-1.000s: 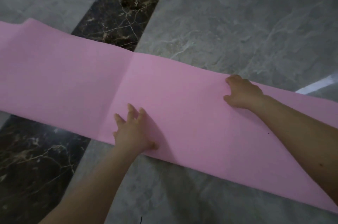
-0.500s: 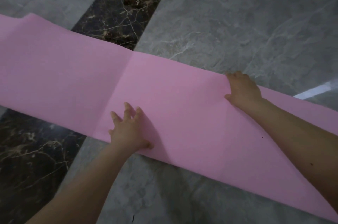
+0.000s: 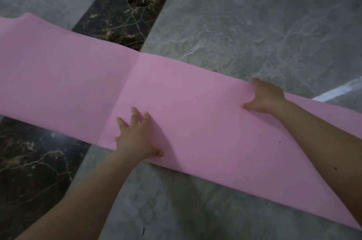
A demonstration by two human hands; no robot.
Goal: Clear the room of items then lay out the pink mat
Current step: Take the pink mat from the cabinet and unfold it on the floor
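Observation:
The pink mat (image 3: 68, 86) lies unrolled as a long strip across the floor, running from the left edge to the lower right, with a faint crease near its middle. My left hand (image 3: 135, 137) rests on the mat's near edge, fingers spread and palm down. My right hand (image 3: 264, 96) sits at the mat's far edge, fingers curled over it and thumb stretched out on the mat. Whether the right hand pinches the edge or only presses it is unclear.
The floor is grey marble tile (image 3: 244, 20) with a dark veined marble band (image 3: 127, 6) passing under the mat. A pale light strip (image 3: 337, 89) shows at the right edge.
Both hands have slid slightly toward the far side on the mat; the left hand's fingers have spread wider. The mat stays flat in the same place.

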